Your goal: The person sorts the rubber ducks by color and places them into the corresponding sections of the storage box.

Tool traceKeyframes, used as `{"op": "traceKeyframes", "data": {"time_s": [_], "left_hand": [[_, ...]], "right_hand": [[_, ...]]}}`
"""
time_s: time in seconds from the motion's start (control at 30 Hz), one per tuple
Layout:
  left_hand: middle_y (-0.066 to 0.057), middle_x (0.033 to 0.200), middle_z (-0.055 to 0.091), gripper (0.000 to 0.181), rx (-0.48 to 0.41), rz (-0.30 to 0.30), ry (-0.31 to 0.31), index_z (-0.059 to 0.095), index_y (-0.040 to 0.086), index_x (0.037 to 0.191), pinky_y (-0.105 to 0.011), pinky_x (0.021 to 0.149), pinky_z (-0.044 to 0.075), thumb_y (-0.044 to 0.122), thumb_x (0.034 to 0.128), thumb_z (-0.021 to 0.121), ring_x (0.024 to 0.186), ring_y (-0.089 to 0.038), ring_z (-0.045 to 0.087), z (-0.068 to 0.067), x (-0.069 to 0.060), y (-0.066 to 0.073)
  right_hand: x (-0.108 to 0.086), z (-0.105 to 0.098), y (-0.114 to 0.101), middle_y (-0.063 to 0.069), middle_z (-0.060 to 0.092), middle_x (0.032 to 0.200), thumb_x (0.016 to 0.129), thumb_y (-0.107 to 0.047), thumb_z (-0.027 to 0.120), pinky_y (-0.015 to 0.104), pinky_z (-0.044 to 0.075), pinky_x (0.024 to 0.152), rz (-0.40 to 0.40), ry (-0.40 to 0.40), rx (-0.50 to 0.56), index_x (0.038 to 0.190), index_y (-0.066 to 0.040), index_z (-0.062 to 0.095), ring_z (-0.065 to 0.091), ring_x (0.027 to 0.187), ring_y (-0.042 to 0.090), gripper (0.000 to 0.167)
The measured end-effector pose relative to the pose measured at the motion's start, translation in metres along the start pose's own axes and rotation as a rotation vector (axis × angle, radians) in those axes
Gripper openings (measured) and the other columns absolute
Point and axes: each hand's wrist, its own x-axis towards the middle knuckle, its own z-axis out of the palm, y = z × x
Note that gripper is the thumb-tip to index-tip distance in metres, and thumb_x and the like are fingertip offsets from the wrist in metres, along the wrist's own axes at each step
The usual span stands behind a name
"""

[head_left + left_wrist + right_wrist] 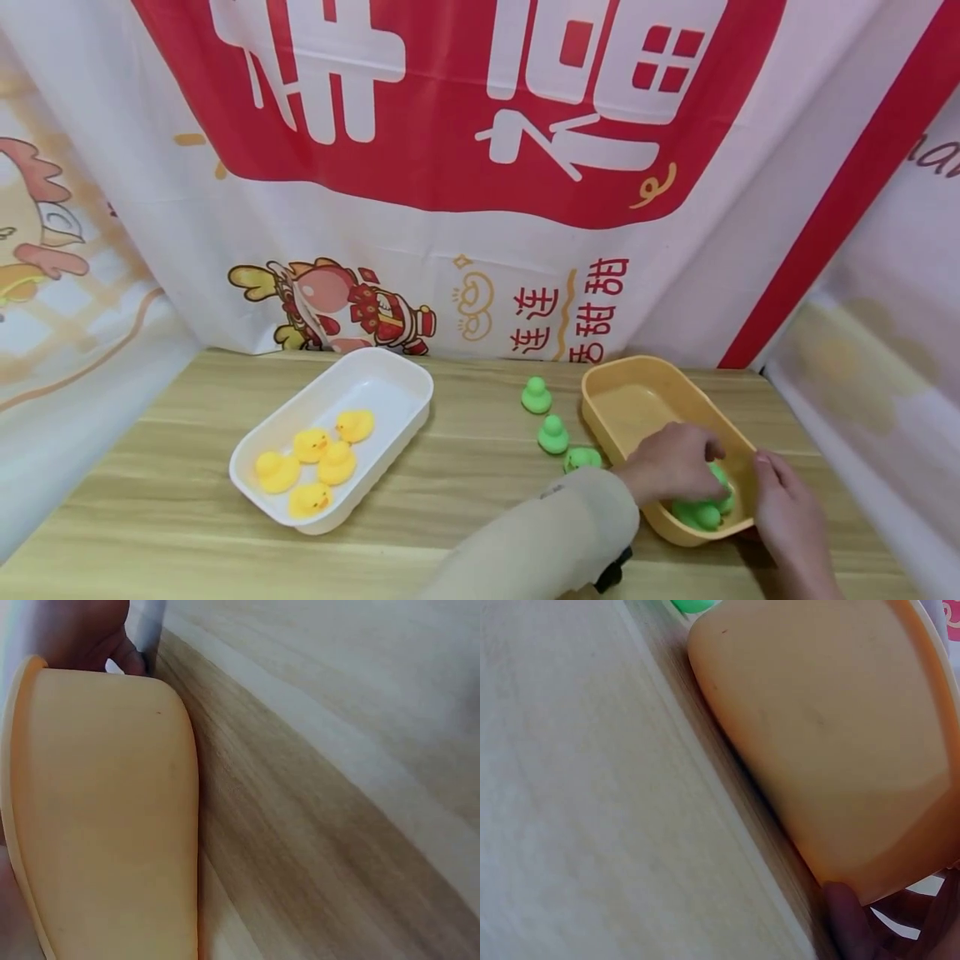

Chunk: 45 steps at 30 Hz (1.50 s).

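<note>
In the head view my left hand (pixel 671 467) reaches over the left rim of the orange tray (pixel 637 408), its bent fingers round a green duck (pixel 722 479) near the right wall. More green ducks (pixel 699 514) lie below these fingers, partly hidden. My right hand (pixel 791 517) grips the tray's right rim, thumb on top. The left wrist view has the tray's outer wall (pixel 112 810) close up, with my right hand (pixel 82 634) past its far corner. In the right wrist view, fingers (pixel 847 919) touch the lower corner of the tray (pixel 817 735).
Three green ducks, the top one (pixel 536 396) farthest back, stand in a slanting row left of the orange tray. A white tray (pixel 386 387) on the left side of the wooden table (pixel 172 467) holds several yellow ducks (pixel 277 472). Printed cloth (pixel 465 233) hangs behind.
</note>
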Motion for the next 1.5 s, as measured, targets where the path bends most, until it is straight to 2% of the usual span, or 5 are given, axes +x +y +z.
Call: {"op": "traceKeyframes", "data": {"time_s": [0.27, 0.6, 1.07, 1.37, 1.5], "left_hand": [[0.016, 0.091, 0.075, 0.012, -0.323, 0.145, 0.181, 0.08, 0.019, 0.102, -0.007, 0.074, 0.05, 0.019, 0.0916, 0.086, 0.079, 0.01, 0.059, -0.034, -0.026, -0.013], [0.019, 0.084, 0.071, 0.011, -0.544, 0.095, 0.255, 0.08, 0.016, 0.098, -0.012, 0.071, 0.054, 0.012, 0.0902, 0.087, 0.075, 0.009, 0.06, -0.067, -0.058, -0.005], [0.008, 0.096, 0.077, 0.011, -0.51, 0.068, 0.191, 0.078, 0.013, 0.103, -0.015, 0.077, 0.055, 0.015, 0.0938, 0.083, 0.079, 0.002, 0.064, -0.103, -0.113, -0.062], [0.0, 0.104, 0.076, 0.025, -0.459, -0.067, 0.252, 0.074, 0.007, 0.118, -0.022, 0.076, 0.055, 0.019, 0.0963, 0.078, 0.087, -0.01, 0.065, -0.116, -0.139, -0.107], [-0.004, 0.106, 0.076, 0.025, -0.46, -0.1, 0.281, 0.072, 0.007, 0.118, -0.024, 0.071, 0.054, 0.018, 0.0962, 0.077, 0.085, -0.013, 0.065, -0.115, -0.145, -0.119]], "right_hand": [[0.005, 0.005, -0.002, 0.032, 0.025, 0.172, 0.116, -0.047, 0.019, 0.074, 0.021, 0.126, 0.008, -0.026, 0.009, 0.168, -0.005, 0.028, 0.023, 0.158, 0.058, 0.068], [0.006, 0.001, 0.001, 0.035, 0.032, 0.168, 0.116, -0.04, 0.021, 0.072, 0.026, 0.125, -0.017, 0.012, -0.057, 0.164, -0.003, 0.036, 0.03, 0.154, 0.058, 0.062], [0.003, -0.002, 0.0, 0.035, 0.034, 0.167, 0.116, -0.044, 0.025, 0.07, 0.027, 0.124, -0.022, 0.023, -0.057, 0.165, -0.004, 0.037, 0.034, 0.151, 0.056, 0.064], [-0.002, -0.005, -0.009, 0.02, 0.073, 0.114, 0.11, -0.034, 0.045, 0.025, 0.035, 0.071, -0.166, 0.274, -0.179, 0.142, -0.01, 0.068, 0.042, 0.079, -0.012, 0.046], [-0.007, -0.005, -0.015, 0.027, 0.075, 0.111, 0.106, -0.021, 0.045, 0.03, 0.038, 0.066, -0.284, 0.304, -0.257, 0.137, -0.003, 0.069, 0.059, 0.076, 0.001, 0.043]]}}
